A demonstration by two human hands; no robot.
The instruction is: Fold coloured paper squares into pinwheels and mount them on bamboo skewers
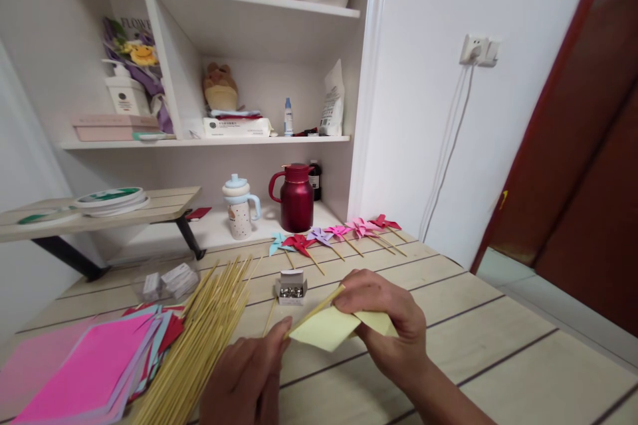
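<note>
The right hand [381, 322] holds a piece of yellow paper [331, 329] w/ its fingers curled over the top edge, thumb under. The paper is folded into a pointy shape and sits just above the table [498, 358], between both hands. The left hand [249, 375] is close by, its fingertips pinched on the lower end of a thin wood stick [315, 311]. The stick slants up to the right & its top end touches the paper by the right hand's fingers. So both hands are shut, one on the paper, one on the stick, and they're near each other but not touching.

To the left of the left hand lies a big pile of sticks [204, 339], fanned out. Next to that is a stack of paper squares [100, 365], mostly pink on top w/ red & blue bits peeking out. Just behind the hands sits a small box of silver pins [292, 289], open at the front. Further back is a row of paper pinwheels [339, 234] on sticks: blue, red, purple, pink. They lie flat near the table's far edge.

Behind the table is a white shelf [259, 139]. A dark red jug [296, 198] & a small cup w/ a blue lid [239, 207] stand on its low part.
</note>
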